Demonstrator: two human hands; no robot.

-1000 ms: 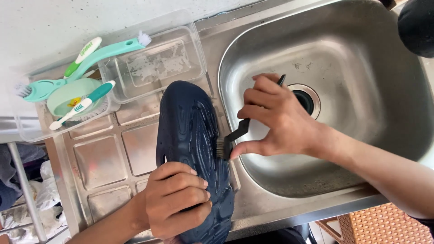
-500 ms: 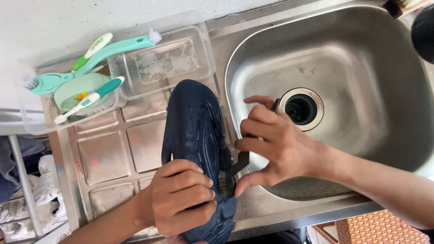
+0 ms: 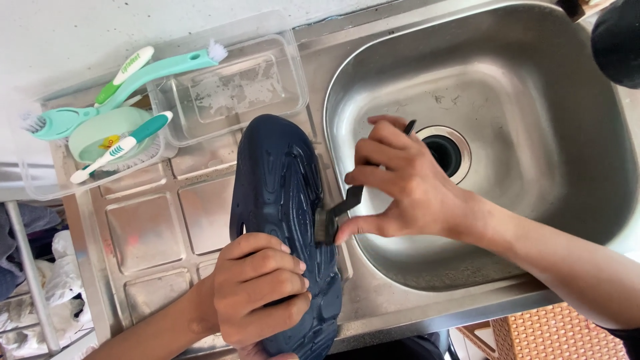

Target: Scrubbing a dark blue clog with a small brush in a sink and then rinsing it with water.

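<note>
A dark navy foam clog [image 3: 283, 193] lies sole-up on the steel drainboard [image 3: 157, 230], beside the sink basin [image 3: 533, 120]. My left hand [image 3: 260, 293] grips the clog near its heel end at the bottom of the view. My right hand [image 3: 407, 183] pinches a small black brush [image 3: 337, 213], whose bristles press against the clog's right edge. The brush handle runs up behind my fingers toward the drain [image 3: 445, 150].
Clear plastic containers [image 3: 233, 90] stand at the back of the drainboard, with a teal long-handled brush [image 3: 127, 87], toothbrushes [image 3: 120, 150] and a pale green cup [image 3: 100, 133]. A dark round object [image 3: 617, 40] sits at the top right. A woven basket [image 3: 560, 333] is below the counter.
My right hand and the brush slid back up along the clog's right edge, after going down toward my left hand half a second ago. My left hand keeps its grip.
</note>
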